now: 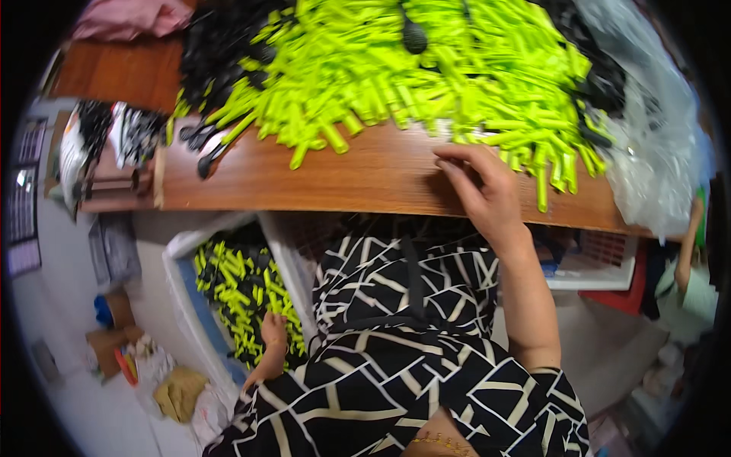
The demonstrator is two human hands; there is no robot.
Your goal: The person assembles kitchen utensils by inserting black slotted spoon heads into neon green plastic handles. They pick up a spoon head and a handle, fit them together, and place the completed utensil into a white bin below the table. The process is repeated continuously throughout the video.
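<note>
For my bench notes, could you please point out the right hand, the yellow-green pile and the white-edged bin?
Right hand [493, 190], head view: middle of the hand.
Yellow-green pile [373, 72], head view: near its middle.
White-edged bin [285, 263], head view: its right rim.

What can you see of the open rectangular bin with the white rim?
The open rectangular bin with the white rim shows a blue inner side and looks plastic. It sits at the person's left, lower than the brown wooden table, slanting in view. Small neon-yellow and black pieces fill much of it. The left hand is over them; contact is unclear.
</note>
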